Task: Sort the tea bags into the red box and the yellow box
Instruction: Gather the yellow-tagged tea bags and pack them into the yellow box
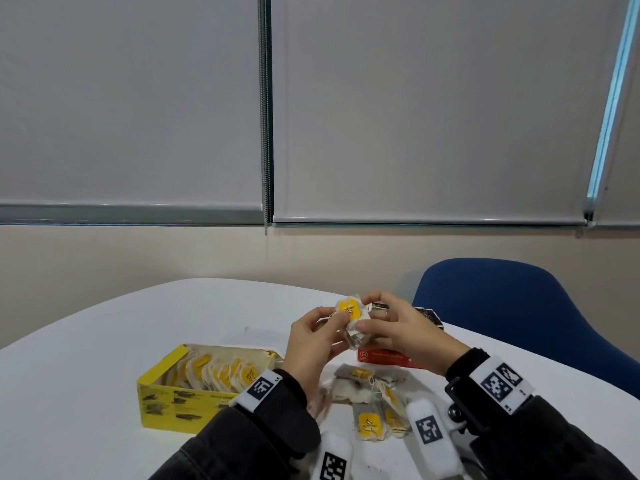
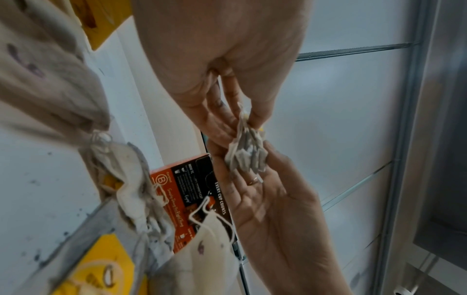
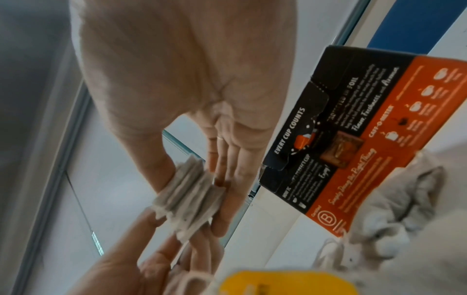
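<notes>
A small stack of yellow-tagged tea bags [image 1: 351, 318] is held up over the table [image 1: 104, 341], pinched between the left hand [image 1: 313, 336] and right hand [image 1: 398, 327], probably to square it before boxing. The yellow box [image 1: 166, 400] sits near left, the red box [image 1: 384, 356] right; loose bags [image 1: 370, 403] lie nearer.

- Your left hand [image 1: 311, 337] is bare; a dark grey, denim-like sleeve [image 1: 242, 434] covers that arm to the wrist.
- Your left wrist wears a white band [image 1: 258, 389] printed with a black square code.
- Your right hand [image 1: 405, 332] is bare too, with a thin ring [image 2: 253, 181] on one finger.
- Your right wrist carries a wider white band [image 1: 498, 381] with two code squares, fixed to a black bracket [image 1: 460, 407].
- A white camera pod [image 1: 431, 434], also coded, hangs under each wrist.
</notes>
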{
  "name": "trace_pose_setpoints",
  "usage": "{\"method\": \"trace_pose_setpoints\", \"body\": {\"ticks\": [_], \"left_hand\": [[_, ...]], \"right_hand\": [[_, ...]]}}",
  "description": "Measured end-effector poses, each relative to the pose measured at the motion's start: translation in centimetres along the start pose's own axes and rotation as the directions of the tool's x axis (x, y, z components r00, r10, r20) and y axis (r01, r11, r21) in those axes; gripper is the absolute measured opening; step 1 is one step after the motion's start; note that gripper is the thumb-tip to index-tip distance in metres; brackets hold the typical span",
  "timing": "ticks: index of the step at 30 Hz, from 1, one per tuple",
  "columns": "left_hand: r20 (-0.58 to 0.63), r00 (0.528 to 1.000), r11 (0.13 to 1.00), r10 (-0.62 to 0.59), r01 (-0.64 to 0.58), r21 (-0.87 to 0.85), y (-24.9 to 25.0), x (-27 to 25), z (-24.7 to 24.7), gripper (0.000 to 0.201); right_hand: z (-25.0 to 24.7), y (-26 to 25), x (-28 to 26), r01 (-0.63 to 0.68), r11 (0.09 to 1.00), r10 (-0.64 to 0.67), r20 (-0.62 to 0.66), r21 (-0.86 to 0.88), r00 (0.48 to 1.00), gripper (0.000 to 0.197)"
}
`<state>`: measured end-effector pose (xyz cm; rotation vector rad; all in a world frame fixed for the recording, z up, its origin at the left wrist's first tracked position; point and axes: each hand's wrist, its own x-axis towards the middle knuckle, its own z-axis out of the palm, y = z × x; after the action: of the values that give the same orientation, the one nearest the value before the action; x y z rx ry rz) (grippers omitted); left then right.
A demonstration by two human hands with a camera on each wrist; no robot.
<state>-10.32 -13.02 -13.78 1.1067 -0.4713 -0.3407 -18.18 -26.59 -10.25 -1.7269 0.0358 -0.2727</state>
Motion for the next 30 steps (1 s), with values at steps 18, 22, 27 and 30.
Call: {"method": "trace_pose_setpoints", "body": {"ticks": [18, 22, 27, 30], "left_hand": [[0.084, 0.995, 0.797, -0.053, -0.008, 0.604, 3.2, -0.7, -0.2, 0.033], [0.111, 0.994, 0.649, -0.007, -0.08, 0.756, 5.1, -1.5, -1.8, 0.017], [0.139, 0.983, 0.498, -0.122, -0.061, 0.865, 8.3, -2.9, -4.8, 0.033], [0.075, 0.987, 0.4, -0.143, -0.012, 0.917, 11.3, -3.0, -7.7, 0.032]], "right_hand": [[-0.1, -0.9, -0.5, 0.08, 0.978, -0.096, -0.076, -0.192, 0.992, 0.026], [0.6, -0.6, -0.5, 0.075, 0.988, -0.076, -0.001, -0.132, 0.997, 0.034], [2.5, -1.5, -0.6, 0.04, 0.989, -0.018, 0.155, -0.141, 0.988, 0.039], [3.8, -3.1, -0.2, 0.172, 0.952, -0.124, 0.195, -0.254, 0.973, 0.019]]}}
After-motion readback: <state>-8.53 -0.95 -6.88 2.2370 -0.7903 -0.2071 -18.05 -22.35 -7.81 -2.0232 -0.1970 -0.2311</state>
